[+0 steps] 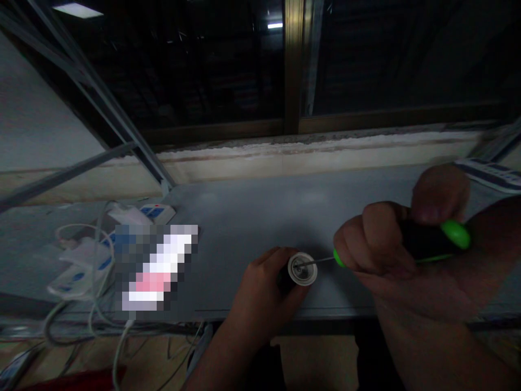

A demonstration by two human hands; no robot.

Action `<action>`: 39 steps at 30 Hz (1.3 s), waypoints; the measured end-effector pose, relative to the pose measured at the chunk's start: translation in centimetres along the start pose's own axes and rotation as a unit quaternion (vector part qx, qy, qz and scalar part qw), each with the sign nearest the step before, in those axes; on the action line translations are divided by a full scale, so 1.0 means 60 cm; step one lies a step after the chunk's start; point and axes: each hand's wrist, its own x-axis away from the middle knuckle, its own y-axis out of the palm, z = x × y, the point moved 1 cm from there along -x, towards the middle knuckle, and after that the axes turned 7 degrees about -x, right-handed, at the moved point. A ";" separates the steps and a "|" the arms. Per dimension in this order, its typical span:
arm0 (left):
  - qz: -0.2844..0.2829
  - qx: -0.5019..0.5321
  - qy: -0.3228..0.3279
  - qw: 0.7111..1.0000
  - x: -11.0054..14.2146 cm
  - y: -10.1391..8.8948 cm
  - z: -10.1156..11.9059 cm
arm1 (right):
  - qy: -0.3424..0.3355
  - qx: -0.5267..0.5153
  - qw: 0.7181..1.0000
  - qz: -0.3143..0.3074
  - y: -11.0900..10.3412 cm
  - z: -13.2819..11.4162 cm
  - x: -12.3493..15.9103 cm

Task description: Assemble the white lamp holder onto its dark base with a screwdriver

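My left hand (266,288) is wrapped round a dark cylindrical part with a white round rim (302,269), its open end facing up and toward the right. Inside the rim are small details too dim to make out. My right hand (391,244) grips a screwdriver (431,239) by its black and green handle, thumb raised along the top. The thin metal shaft runs left from the fist, and its tip reaches into the rimmed end of the part. Both hands are above the front half of the grey table (244,212).
Power strips (81,279) with plugs and white cables lie at the left, beside a blurred-out phone-like object (158,269) with a cable. A metal frame (122,136) rises at the back left. Behind the table is a dark window (203,65). A striped item (492,175) lies at the right.
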 end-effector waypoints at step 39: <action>0.006 -0.017 0.025 1.000 0.003 0.004 0.004 | -0.077 0.070 0.994 0.039 0.023 0.034 0.003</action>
